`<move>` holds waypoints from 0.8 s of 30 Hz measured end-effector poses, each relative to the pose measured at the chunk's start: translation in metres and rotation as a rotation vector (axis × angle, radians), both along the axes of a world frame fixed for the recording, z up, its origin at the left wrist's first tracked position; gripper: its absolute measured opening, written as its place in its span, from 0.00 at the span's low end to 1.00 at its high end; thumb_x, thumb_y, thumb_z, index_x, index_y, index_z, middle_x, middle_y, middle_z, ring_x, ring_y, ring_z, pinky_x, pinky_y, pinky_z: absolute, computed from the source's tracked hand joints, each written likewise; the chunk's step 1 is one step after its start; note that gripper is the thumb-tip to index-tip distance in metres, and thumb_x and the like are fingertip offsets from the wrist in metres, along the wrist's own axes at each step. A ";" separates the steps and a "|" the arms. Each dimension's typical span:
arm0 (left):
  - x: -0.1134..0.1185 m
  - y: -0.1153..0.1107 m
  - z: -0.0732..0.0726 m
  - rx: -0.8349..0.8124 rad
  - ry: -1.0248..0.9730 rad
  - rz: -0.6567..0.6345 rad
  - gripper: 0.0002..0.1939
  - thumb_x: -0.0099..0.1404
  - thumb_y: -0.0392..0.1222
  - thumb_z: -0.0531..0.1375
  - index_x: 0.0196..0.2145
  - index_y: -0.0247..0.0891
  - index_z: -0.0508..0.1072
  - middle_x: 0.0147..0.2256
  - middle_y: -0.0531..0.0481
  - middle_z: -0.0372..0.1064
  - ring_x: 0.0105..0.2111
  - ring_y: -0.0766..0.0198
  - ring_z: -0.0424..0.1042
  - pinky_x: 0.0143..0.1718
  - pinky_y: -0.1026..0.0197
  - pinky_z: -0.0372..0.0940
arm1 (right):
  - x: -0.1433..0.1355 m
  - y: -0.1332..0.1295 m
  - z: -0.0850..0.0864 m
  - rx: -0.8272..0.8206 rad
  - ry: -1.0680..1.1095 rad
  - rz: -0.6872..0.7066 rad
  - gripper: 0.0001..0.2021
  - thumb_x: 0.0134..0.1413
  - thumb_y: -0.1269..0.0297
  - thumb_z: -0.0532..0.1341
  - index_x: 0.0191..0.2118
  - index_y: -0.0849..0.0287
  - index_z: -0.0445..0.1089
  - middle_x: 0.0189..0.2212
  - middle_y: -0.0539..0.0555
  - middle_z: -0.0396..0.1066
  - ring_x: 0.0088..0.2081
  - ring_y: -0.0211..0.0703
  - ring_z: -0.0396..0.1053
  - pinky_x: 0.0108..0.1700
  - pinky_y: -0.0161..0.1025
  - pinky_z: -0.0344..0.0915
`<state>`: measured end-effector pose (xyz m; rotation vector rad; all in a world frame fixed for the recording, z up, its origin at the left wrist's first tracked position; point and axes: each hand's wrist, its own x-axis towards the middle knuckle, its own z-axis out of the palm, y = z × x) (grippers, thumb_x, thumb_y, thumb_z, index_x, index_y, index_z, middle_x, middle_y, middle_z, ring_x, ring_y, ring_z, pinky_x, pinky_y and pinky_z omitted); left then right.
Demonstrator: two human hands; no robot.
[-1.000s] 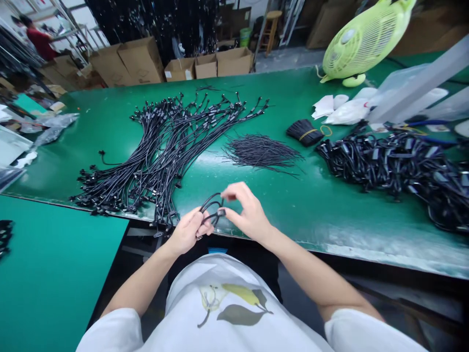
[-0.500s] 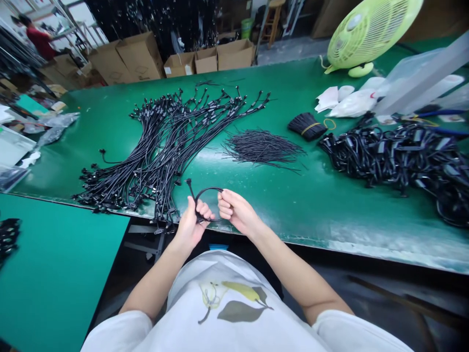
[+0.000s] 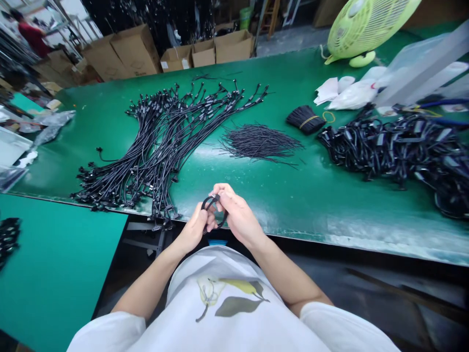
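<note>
A black cable point(image 3: 203, 203), wound into a small loop, is held between my two hands above the table's front edge. My left hand point(image 3: 198, 225) is closed around the loop's left side. On the other side my right hand point(image 3: 238, 212) grips the top and right of the loop, fingers bent over it. To the left lies a big spread of straight black cables point(image 3: 164, 132) with plugs at their ends. Beyond my hands is a loose pile of thin black ties point(image 3: 260, 142), beside a bundle of the same ties point(image 3: 305, 120) held by a yellow band.
At right, a heap of coiled black cables point(image 3: 395, 146) covers the green table point(image 3: 311, 200). A green fan point(image 3: 366, 29) and white bags point(image 3: 351, 95) stand behind it. Cardboard boxes point(image 3: 135, 49) line the far side. A person in red point(image 3: 32, 36) is at far left.
My hands have come closer together and the cable has been wound into a smaller loop. The plug end that stuck up by my left hand now lies near my right fingers.
</note>
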<state>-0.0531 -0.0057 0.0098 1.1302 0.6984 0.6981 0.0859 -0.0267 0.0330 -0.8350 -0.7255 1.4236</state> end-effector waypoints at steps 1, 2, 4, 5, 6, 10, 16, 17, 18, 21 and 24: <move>-0.003 0.001 0.000 0.055 0.076 -0.035 0.25 0.64 0.64 0.53 0.39 0.37 0.66 0.24 0.57 0.56 0.24 0.68 0.58 0.34 0.60 0.59 | -0.004 -0.003 0.002 0.025 -0.064 -0.032 0.21 0.56 0.43 0.58 0.30 0.59 0.66 0.38 0.55 0.63 0.28 0.34 0.63 0.17 0.29 0.59; -0.006 0.003 0.000 0.091 0.148 -0.082 0.26 0.63 0.65 0.53 0.37 0.36 0.68 0.24 0.55 0.58 0.25 0.67 0.59 0.33 0.60 0.59 | -0.007 -0.005 0.003 0.038 -0.116 -0.046 0.22 0.57 0.42 0.57 0.32 0.59 0.67 0.42 0.56 0.63 0.28 0.34 0.64 0.17 0.30 0.60; -0.008 0.003 -0.002 0.105 0.242 -0.179 0.28 0.62 0.66 0.52 0.31 0.35 0.69 0.26 0.51 0.62 0.27 0.65 0.60 0.31 0.61 0.57 | -0.012 -0.008 0.003 0.027 -0.157 -0.025 0.23 0.57 0.40 0.55 0.34 0.59 0.67 0.39 0.55 0.65 0.24 0.32 0.61 0.15 0.30 0.57; -0.007 0.002 -0.003 0.087 0.252 -0.210 0.28 0.61 0.67 0.53 0.30 0.34 0.70 0.27 0.50 0.64 0.28 0.64 0.61 0.32 0.60 0.58 | -0.013 -0.008 0.002 0.015 -0.142 -0.005 0.24 0.56 0.38 0.55 0.33 0.59 0.65 0.35 0.54 0.64 0.22 0.31 0.60 0.15 0.30 0.54; -0.005 0.000 -0.005 0.054 0.233 -0.223 0.28 0.60 0.67 0.55 0.31 0.34 0.72 0.29 0.48 0.66 0.30 0.63 0.63 0.33 0.60 0.59 | -0.013 -0.007 0.001 0.005 -0.107 0.009 0.25 0.54 0.37 0.55 0.31 0.58 0.64 0.31 0.52 0.63 0.21 0.31 0.58 0.15 0.29 0.51; 0.008 -0.014 -0.010 -0.202 0.025 -0.176 0.30 0.55 0.65 0.62 0.42 0.36 0.72 0.33 0.46 0.70 0.35 0.58 0.70 0.41 0.56 0.62 | -0.007 0.003 -0.005 -0.039 0.044 0.043 0.26 0.50 0.34 0.57 0.33 0.56 0.59 0.21 0.44 0.56 0.18 0.29 0.51 0.17 0.28 0.46; 0.015 -0.022 -0.004 -0.461 -0.099 -0.288 0.29 0.61 0.67 0.54 0.34 0.34 0.68 0.21 0.53 0.64 0.18 0.68 0.62 0.23 0.62 0.60 | 0.011 0.018 -0.005 -0.076 0.140 0.094 0.23 0.50 0.40 0.61 0.35 0.55 0.58 0.31 0.44 0.63 0.17 0.24 0.53 0.17 0.27 0.54; 0.015 -0.022 -0.002 -0.482 -0.111 -0.298 0.29 0.62 0.67 0.53 0.34 0.34 0.69 0.20 0.54 0.62 0.17 0.69 0.60 0.22 0.63 0.59 | 0.012 0.020 -0.004 -0.064 0.145 0.065 0.23 0.51 0.41 0.61 0.35 0.55 0.58 0.30 0.44 0.63 0.16 0.24 0.53 0.16 0.27 0.55; 0.017 -0.022 0.000 -0.507 -0.119 -0.299 0.29 0.63 0.67 0.52 0.32 0.33 0.69 0.19 0.54 0.60 0.16 0.69 0.59 0.22 0.63 0.58 | 0.011 0.021 -0.002 -0.040 0.140 0.026 0.21 0.52 0.42 0.61 0.35 0.56 0.58 0.28 0.42 0.61 0.15 0.23 0.52 0.15 0.26 0.54; 0.024 -0.026 0.007 -0.627 -0.167 -0.251 0.26 0.65 0.61 0.54 0.28 0.33 0.69 0.20 0.54 0.58 0.19 0.69 0.59 0.24 0.63 0.58 | 0.008 0.021 0.004 0.069 0.111 -0.090 0.18 0.57 0.45 0.58 0.32 0.56 0.57 0.19 0.39 0.52 0.12 0.24 0.45 0.11 0.25 0.47; 0.030 -0.031 0.013 -0.760 -0.233 -0.202 0.19 0.64 0.55 0.59 0.29 0.34 0.68 0.23 0.54 0.55 0.21 0.70 0.57 0.23 0.66 0.56 | 0.007 0.022 0.005 0.156 0.093 -0.097 0.18 0.61 0.47 0.55 0.30 0.56 0.57 0.17 0.39 0.47 0.11 0.24 0.43 0.10 0.25 0.46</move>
